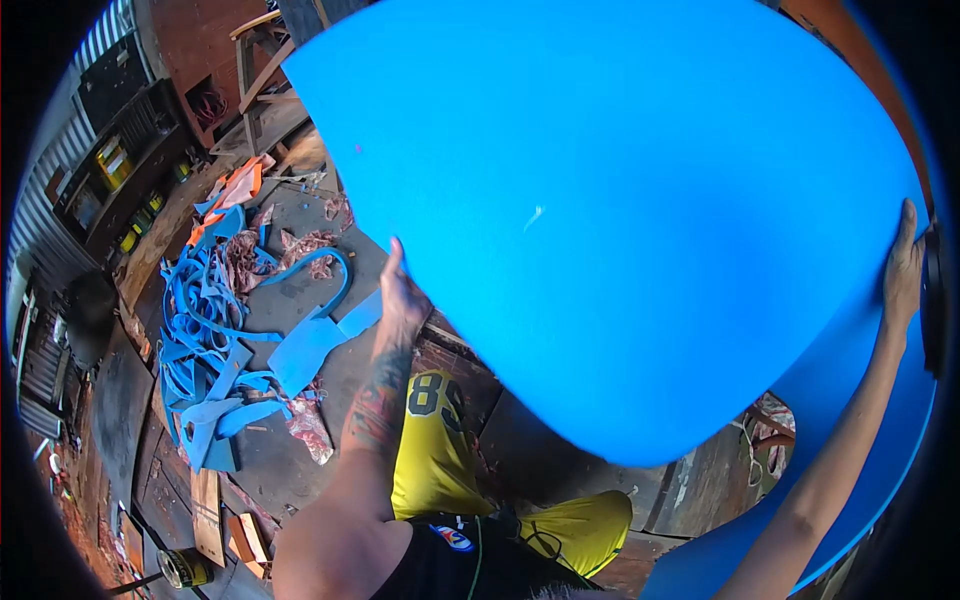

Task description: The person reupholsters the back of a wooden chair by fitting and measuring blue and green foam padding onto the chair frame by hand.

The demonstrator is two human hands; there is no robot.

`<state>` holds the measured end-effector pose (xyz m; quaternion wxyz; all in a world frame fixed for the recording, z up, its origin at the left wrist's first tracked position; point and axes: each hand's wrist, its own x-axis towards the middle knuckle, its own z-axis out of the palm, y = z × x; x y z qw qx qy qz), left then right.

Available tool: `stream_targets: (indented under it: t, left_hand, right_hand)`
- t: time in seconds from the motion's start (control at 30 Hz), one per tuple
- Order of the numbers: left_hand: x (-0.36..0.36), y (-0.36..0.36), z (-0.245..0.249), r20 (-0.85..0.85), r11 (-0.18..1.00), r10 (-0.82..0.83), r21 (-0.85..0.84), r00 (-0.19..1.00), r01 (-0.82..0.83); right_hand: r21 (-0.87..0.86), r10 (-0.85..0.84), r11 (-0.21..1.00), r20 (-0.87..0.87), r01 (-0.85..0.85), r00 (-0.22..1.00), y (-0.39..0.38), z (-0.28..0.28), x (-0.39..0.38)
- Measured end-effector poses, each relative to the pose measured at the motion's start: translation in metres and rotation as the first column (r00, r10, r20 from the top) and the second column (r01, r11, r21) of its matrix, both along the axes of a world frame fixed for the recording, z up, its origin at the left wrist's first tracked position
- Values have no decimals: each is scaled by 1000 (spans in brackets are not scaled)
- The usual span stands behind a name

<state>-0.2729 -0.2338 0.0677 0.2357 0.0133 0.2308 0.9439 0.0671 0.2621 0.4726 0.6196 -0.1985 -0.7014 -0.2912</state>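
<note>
A large blue sheet (620, 200) fills the upper middle and right of the head view, bent over on itself, with its curved lower edge above my lap. My left hand (402, 295) grips its left edge, thumb up and the other fingers hidden behind the sheet. On the right side, my right hand (903, 265) is closed on the sheet's edge, its thumb pointing up. More of the blue material (870, 440) curves down past my right forearm to the bottom of the view.
Blue offcuts (205, 350) lie heaped on a dark surface (275, 475) at left, with orange scraps (238, 187) above them. Wooden pieces (207, 515) and a tin (185, 568) are at lower left. Shelves (125, 180) with containers stand at upper left.
</note>
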Motion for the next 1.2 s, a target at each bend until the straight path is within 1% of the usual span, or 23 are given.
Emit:
stream_targets:
  t: [0.1, 0.17, 0.2, 0.23, 0.27, 0.3, 0.33, 0.37, 0.4, 0.47, 0.53, 0.57, 0.7, 0.77, 0.8, 0.87, 0.97, 1.0, 1.07, 1.1, 1.13, 1.17, 1.2]
  left_hand:
    - [41, 11, -32, -31, 999, -40, 10, 999, 41]
    - [67, 18, -44, 32, 994, -105, -20, 994, 105]
    - [74, 17, -60, 33, 995, -103, -16, 994, 103]
    - [78, 18, -82, 43, 985, -167, -27, 985, 168]
    - [85, 19, -79, 55, 972, -231, -37, 971, 233]
    - [98, 21, -76, 92, 968, -222, -98, 971, 231]
    - [97, 23, -86, 95, 969, -219, -97, 971, 228]
    - [93, 24, -102, 141, 963, -225, -121, 964, 242]
    - [93, 24, -103, 188, 955, -229, -147, 955, 258]
    - [90, 25, -104, 161, 956, -211, -172, 964, 238]
    - [87, 26, -107, 156, 938, -212, -244, 965, 245]
    - [89, 31, -100, 174, 950, -175, -230, 969, 212]
    - [86, 26, -106, 167, 946, -170, -247, 971, 208]
    - [85, 24, -107, 196, 964, -107, -221, 975, 150]
    - [83, 23, -109, 195, 964, -103, -222, 975, 146]
    - [79, 22, -114, 252, 948, -74, -284, 965, 146]
    - [85, 17, -99, 252, 936, -97, -304, 963, 175]
    - [84, 17, -110, 251, 937, -96, -304, 963, 173]
    - [84, 23, -113, 201, 899, 138, -437, 970, -37]
    - [83, 26, -115, 197, 901, 131, -433, 972, -34]
    - [85, 29, -119, 64, 756, 417, -578, 907, -307]
    - [92, 29, -104, -108, 519, 644, -665, 757, -536]
    - [101, 27, -73, -107, 523, 640, -666, 761, -533]
  right_hand:
    - [-1, -2, 1000, 0, 2, 1000, 1, 0, -1]
    - [0, -4, 1000, 0, 4, 1000, 1, 1, -2]
    - [2, -5, 1000, 1, 5, 1000, 1, 1, -2]
    - [5, -8, 1000, 1, 8, 1000, 0, 2, -2]
    - [5, -9, 1000, 2, 8, 1000, 0, 2, -2]
    - [6, -9, 1000, 2, 9, 1000, 0, 2, -2]
    - [8, -10, 1000, 4, 10, 1000, -1, 0, -4]
    - [7, -8, 1000, 3, 8, 1000, -2, -1, -5]
    - [7, -5, 1000, 1, 5, 1000, -3, -1, -6]
    - [1, -5, 1000, -4, 5, 1000, -1, -2, -8]
    - [3, -7, 1000, -9, 7, 1000, 0, -1, -7]
    - [5, -10, 1000, -13, 10, 1000, -1, -2, -7]
    - [8, -7, 1000, -18, 7, 1000, -4, -2, -8]
    - [8, -7, 1000, -21, 7, 1000, -2, -2, -8]
    - [11, -7, 1000, -20, 7, 1000, -2, -2, -9]
    - [5, -5, 1000, -27, 6, 1000, -1, -2, -9]
    - [8, -10, 1000, -33, 10, 999, -1, -1, -8]
    - [10, -13, 1000, -32, 14, 999, -2, -2, -9]
    - [20, -13, 1000, -35, 14, 999, -4, -1, -9]
    - [23, -16, 1000, -39, 17, 999, -4, -1, -8]
    - [31, -21, 999, -41, 23, 999, -6, -1, -7]
    - [32, -22, 999, -43, 24, 999, -7, -1, -6]
    - [38, -24, 999, -43, 25, 999, -8, -2, -6]
